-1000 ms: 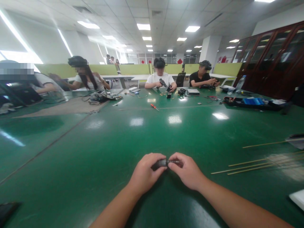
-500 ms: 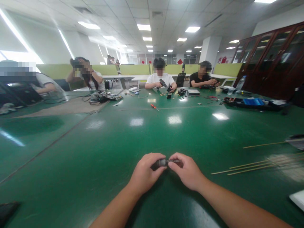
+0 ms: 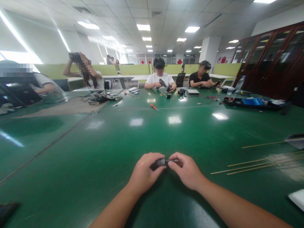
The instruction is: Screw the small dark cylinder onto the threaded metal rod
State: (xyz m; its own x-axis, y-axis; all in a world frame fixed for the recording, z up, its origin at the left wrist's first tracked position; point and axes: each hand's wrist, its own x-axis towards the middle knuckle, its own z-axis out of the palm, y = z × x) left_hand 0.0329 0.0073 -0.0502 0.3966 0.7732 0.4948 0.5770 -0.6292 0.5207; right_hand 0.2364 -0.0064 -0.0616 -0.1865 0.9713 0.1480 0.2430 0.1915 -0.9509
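Note:
Both my hands meet low in the middle of the head view, resting on the green table (image 3: 95, 152). My left hand (image 3: 144, 174) is closed around the left end of a small dark cylindrical part (image 3: 162, 162). My right hand (image 3: 187, 171) pinches the thinner right end of the same part between thumb and fingers. What the part is cannot be made out.
Several thin wooden sticks (image 3: 247, 164) lie to the right, with a white object (image 3: 296, 198) at the right edge. A red screwdriver (image 3: 154, 107) lies farther out. Other people sit at the far side with tools and parts; a dark object (image 3: 7, 210) sits bottom left.
My hands and the part have stayed in place. The person at the far left has raised an arm and a dark thing above the head.

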